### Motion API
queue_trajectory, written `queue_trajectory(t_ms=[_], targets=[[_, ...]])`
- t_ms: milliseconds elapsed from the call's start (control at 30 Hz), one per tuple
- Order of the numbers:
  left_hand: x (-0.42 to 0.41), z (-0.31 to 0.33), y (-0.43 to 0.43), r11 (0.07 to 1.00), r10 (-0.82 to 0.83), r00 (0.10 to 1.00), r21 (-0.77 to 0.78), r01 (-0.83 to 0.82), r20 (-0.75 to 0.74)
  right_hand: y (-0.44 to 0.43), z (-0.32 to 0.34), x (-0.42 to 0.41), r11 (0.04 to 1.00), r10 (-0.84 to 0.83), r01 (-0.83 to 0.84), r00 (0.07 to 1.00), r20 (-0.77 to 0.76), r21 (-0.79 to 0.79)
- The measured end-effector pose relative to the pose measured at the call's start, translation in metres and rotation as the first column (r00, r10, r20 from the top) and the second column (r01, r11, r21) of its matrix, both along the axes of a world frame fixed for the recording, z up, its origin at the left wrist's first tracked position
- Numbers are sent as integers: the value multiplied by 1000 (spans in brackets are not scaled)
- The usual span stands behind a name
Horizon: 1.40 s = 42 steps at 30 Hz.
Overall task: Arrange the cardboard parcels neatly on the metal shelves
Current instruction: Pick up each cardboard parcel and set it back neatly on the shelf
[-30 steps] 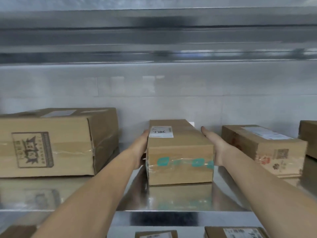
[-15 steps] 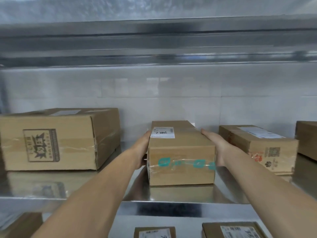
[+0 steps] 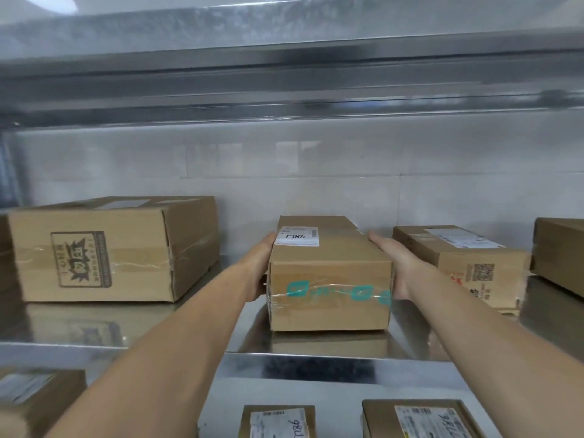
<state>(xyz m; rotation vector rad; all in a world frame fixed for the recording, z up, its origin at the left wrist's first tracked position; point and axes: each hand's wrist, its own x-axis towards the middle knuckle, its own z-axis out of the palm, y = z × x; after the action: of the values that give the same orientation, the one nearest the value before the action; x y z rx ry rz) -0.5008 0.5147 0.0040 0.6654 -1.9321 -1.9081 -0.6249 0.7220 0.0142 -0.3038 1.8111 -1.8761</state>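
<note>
Flat hands (image 3: 258,268) (image 3: 398,267) — either side of parcel (image 3: 328,311)

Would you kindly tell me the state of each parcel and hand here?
Middle parcel: taped shut, resting on the shelf, held between both hands.
Left hand: fingers straight, flat against its left side.
Right hand: fingers straight, flat against its right side.
Large parcel: taped shut, on the shelf, untouched.
Right-side parcel: closed, label up, untouched.

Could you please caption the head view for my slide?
Left hand and right hand press the sides of a narrow parcel on the metal shelf, between a large box and a flatter box.
</note>
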Motion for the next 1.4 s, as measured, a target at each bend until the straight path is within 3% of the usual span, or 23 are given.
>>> queue_trajectory(t_ms=[300,467,733,933,1400], targets=[[5,7,-9,999,6,989,-49,-13,-149,-3,4,-1,983,120,-129,990,-74,-128],[11,17,-23,999,12,973,-29,-19,-231,-10,19,-6,975,109,-137,981,-161,-172],[15,39,-32,1000,18,917,-11,-24,-398,-20,40,-15,942,116,-164,978,-175,-292],[16,53,-29,997,40,907,-39,-62,-419,-34,52,-11,953,20,-78,981,-194,-292],[22,67,-21,996,29,938,-66,-56,-347,-49,57,3,963,12,-71,975,-224,-260]])
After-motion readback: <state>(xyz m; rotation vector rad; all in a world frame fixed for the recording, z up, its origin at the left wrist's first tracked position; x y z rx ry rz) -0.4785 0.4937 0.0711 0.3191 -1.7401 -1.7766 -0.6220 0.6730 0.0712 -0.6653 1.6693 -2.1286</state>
